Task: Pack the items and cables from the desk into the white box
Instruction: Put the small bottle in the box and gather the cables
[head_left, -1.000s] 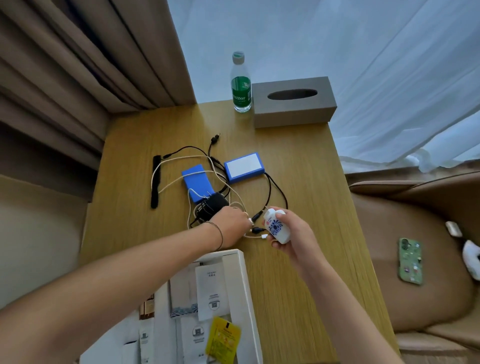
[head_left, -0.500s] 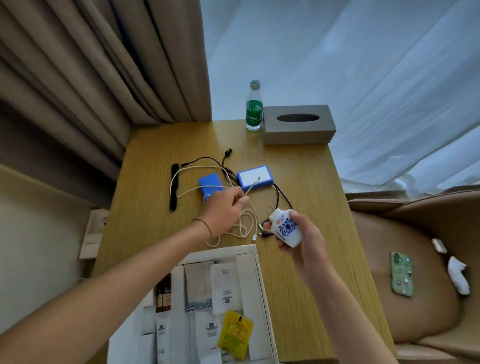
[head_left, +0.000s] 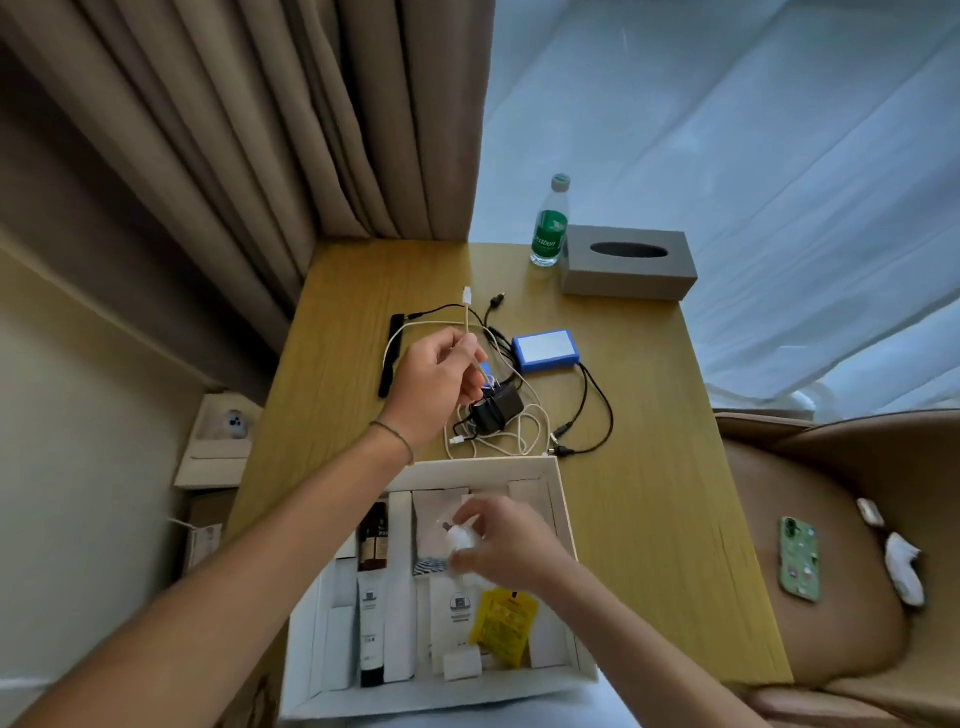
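Note:
My left hand (head_left: 435, 383) pinches a white cable (head_left: 469, 323) above the desk, its plug end pointing up and away. The rest of that cable lies looped by a black adapter (head_left: 496, 409). My right hand (head_left: 506, 543) holds a small white charger (head_left: 459, 539) over the inside of the open white box (head_left: 558, 480). The box stands at the desk's near edge and holds several sachets, tubes and a yellow packet (head_left: 503, 621). A blue-rimmed pack (head_left: 545, 350) and tangled black cables (head_left: 592, 415) lie on the desk beyond the box. A black strap (head_left: 390, 356) lies to the left.
A green-labelled water bottle (head_left: 549, 228) and a grey tissue box (head_left: 628, 262) stand at the wooden desk's (head_left: 649, 493) far edge. Curtains hang behind. To the right is a brown seat with a green phone (head_left: 799, 558) on it. A wall socket (head_left: 223, 431) is at the left.
My right hand has carried the white charger from above the desk down into the box. My left hand has lifted the white cable's end higher and further away.

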